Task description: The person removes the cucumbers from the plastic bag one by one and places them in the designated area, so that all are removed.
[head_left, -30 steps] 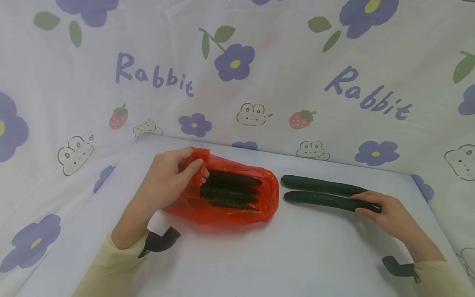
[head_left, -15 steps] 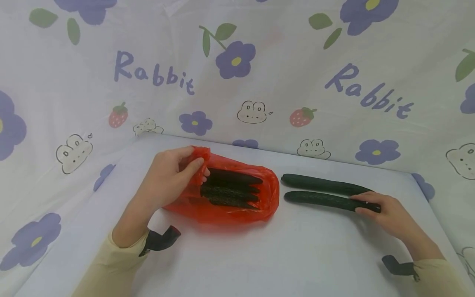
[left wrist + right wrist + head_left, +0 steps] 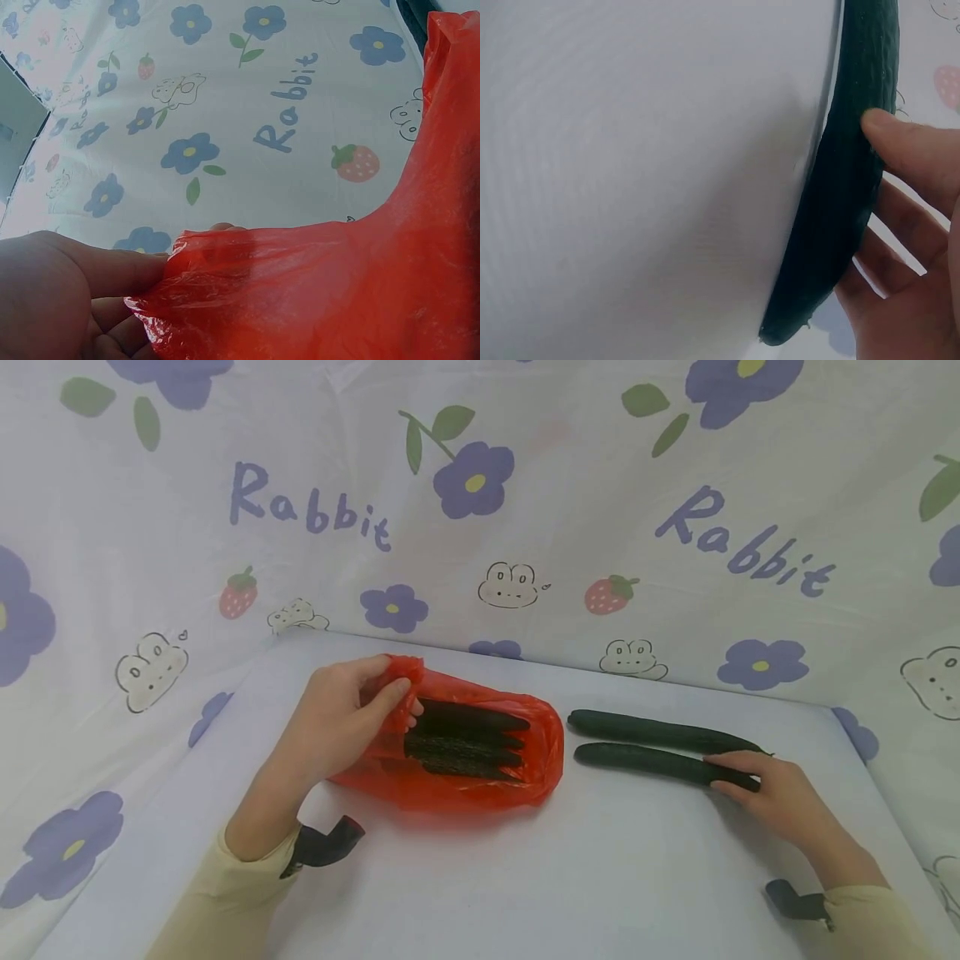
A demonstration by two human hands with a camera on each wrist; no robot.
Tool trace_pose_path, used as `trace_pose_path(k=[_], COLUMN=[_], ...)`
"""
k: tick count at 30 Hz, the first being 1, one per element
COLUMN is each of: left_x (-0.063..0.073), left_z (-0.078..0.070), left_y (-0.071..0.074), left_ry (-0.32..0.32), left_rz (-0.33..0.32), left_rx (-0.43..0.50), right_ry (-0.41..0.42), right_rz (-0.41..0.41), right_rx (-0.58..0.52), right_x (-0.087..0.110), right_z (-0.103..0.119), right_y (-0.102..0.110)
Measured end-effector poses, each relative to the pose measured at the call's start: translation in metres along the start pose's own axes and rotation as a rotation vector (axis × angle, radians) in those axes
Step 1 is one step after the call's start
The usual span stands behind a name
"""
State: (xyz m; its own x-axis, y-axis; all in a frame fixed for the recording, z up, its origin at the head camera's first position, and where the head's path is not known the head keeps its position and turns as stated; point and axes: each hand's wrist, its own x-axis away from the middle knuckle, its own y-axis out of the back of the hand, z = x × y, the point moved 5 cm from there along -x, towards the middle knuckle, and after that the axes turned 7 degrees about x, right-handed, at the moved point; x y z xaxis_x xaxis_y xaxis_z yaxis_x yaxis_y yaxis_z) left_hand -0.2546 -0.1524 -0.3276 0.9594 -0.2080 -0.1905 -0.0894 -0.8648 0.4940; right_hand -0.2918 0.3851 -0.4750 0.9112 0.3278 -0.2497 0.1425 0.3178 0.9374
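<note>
At the bag's left end, my left hand (image 3: pixel 330 722) pinches the edge of a red plastic bag (image 3: pixel 552 756) between thumb and fingers. Several dark green cucumbers (image 3: pixel 465 745) lie side by side inside it, their left ends hidden by the bag and hand. The left wrist view shows the thin red film bunched at the fingertips. On the right, my right hand (image 3: pixel 787 797) grips the right end of the nearer of two long cucumbers (image 3: pixel 637 759). Its thumb presses along the skin in the right wrist view, fingers behind. Just beyond lies the other loose cucumber (image 3: pixel 645 727), roughly parallel.
A white tabletop (image 3: pixel 525 885) carries everything. Behind it hangs a white cloth (image 3: pixel 555 510) printed with flowers, rabbits and strawberries. Black wrist mounts (image 3: pixel 326 845) stick out from the sleeves.
My right hand has shifted slightly left, and the gripped end of the nearer cucumber has moved a little with it. My left hand and the bag look unchanged.
</note>
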Motion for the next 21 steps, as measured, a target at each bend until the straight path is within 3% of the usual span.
trace_pose_path(k=[21], left_x=[-0.0029], left_z=[0.0026], left_y=[0.0017], left_ry=[0.008], left_rz=[0.004], left_rx=[-0.014], right_ry=[-0.02], right_rz=[-0.023], right_rx=[0.061], right_x=[-0.0099], right_z=[0.0036], right_y=[-0.0018])
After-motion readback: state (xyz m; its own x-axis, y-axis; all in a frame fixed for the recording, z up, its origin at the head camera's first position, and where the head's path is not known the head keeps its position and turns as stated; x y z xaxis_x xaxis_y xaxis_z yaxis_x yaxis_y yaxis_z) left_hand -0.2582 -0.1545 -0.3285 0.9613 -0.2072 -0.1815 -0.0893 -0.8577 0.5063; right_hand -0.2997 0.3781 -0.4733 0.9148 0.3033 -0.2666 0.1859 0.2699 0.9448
